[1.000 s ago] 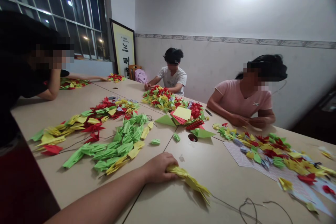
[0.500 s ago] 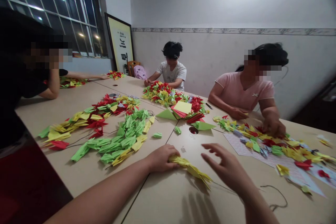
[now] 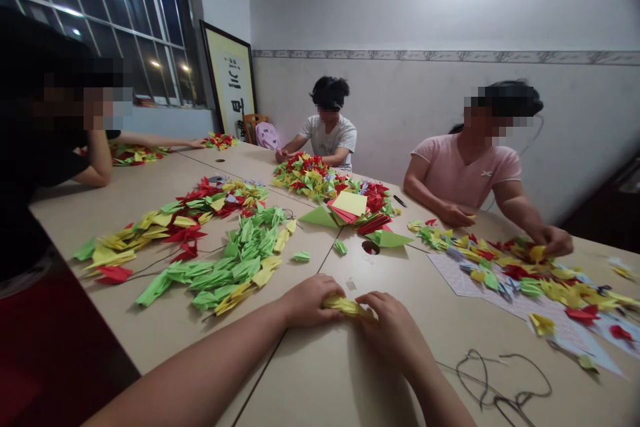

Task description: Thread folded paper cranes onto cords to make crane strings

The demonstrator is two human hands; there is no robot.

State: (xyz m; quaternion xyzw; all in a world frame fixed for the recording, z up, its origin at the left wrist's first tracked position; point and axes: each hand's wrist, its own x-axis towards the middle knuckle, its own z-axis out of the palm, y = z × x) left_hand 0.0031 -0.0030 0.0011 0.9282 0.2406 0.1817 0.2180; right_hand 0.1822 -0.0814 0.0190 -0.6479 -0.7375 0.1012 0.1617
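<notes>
My left hand [image 3: 313, 300] is closed around one end of a bundle of folded yellow paper pieces [image 3: 347, 307] above the near part of the table. My right hand [image 3: 387, 323] has its fingers curled over the other end of the same bundle, hiding part of it. A dark cord [image 3: 487, 373] lies in loose loops to the right of my right forearm. Left of my hands rests a heap of folded green paper pieces [image 3: 240, 260], with a yellow row along its edge. Two single green pieces [image 3: 301, 257] lie just beyond my left hand.
Square paper sheets [image 3: 350, 204] are stacked mid-table beside a round hole [image 3: 371, 248]. Mixed folded pieces [image 3: 320, 180] are heaped behind. At right, a person's hand [image 3: 555, 240] works over paper strings [image 3: 520, 270] on printed sheets. Another person [image 3: 327, 133] sits opposite; one is at left.
My right hand has come down and left onto the yellow bundle, closing on its free end. The cord now shows more loops at right. The person at right has lifted a yellow piece.
</notes>
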